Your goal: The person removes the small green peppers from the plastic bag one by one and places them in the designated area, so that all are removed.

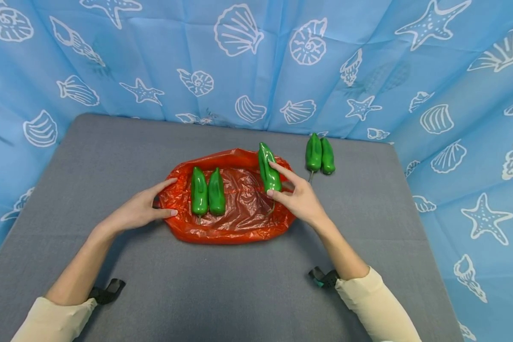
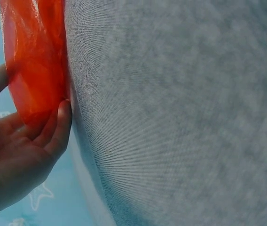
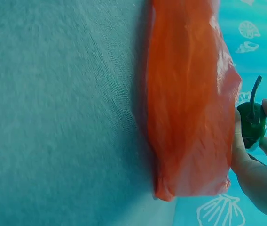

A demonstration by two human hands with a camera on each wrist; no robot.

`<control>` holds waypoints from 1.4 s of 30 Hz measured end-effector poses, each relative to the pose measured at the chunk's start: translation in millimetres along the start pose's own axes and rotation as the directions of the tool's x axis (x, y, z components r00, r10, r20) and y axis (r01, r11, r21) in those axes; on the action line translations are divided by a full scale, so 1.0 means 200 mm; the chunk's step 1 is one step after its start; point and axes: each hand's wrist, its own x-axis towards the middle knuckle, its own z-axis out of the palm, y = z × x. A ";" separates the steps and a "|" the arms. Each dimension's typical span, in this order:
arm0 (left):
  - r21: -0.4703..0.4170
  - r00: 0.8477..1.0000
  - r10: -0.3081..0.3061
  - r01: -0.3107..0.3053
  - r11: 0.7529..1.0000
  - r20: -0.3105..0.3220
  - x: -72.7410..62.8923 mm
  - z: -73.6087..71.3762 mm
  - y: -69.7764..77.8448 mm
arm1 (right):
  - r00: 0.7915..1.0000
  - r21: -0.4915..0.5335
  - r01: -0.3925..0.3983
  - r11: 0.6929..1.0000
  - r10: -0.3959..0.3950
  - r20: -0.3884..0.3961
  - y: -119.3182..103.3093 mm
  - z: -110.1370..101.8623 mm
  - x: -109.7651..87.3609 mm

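Observation:
A red plastic bag (image 1: 235, 236) lies with its mouth spread wide, and two green peppers (image 1: 199, 192) rest side by side in its left half. My left hand (image 1: 138, 209) holds the bag's left end, thumb and index fingertip over the rim. The left wrist view shows more fingers against the outside of the red plastic (image 2: 37, 61). Between thumb and fingers, my right hand (image 1: 301, 197) pinches another green pepper (image 1: 268, 168) above the bag's right end. That pepper (image 3: 252, 125) shows its stem in the right wrist view, just past the bag's rim.
Two more green peppers (image 1: 314, 153) lie together on the grey table (image 1: 239, 289), beyond the bag's right end. A blue curtain (image 1: 273, 57) with white shells and starfish hangs along the table's back and sides.

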 end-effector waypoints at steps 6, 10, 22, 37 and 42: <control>-0.004 1.000 -0.008 0.008 1.000 0.004 0.00 0.00 0.00 | 1.000 -0.034 -0.002 0.999 0.001 -0.016 0.00 -0.06 -0.01; 0.000 1.000 -0.008 0.008 1.000 0.005 0.00 0.00 0.00 | 1.000 -0.063 -0.001 0.998 -0.001 -0.028 0.02 -0.10 -0.02; 0.004 1.000 -0.004 0.004 1.000 0.003 0.00 0.01 -0.01 | 0.999 -0.059 -0.016 0.998 0.013 -0.044 0.03 -0.17 -0.04; 0.005 1.000 -0.008 0.008 1.000 0.004 0.00 0.01 -0.01 | 0.994 -0.095 -0.033 0.995 0.023 -0.111 0.05 -0.26 -0.06; 0.005 1.000 -0.005 0.005 1.000 0.001 0.00 0.00 -0.01 | 0.991 -0.104 -0.043 0.994 0.029 -0.127 0.06 -0.29 -0.08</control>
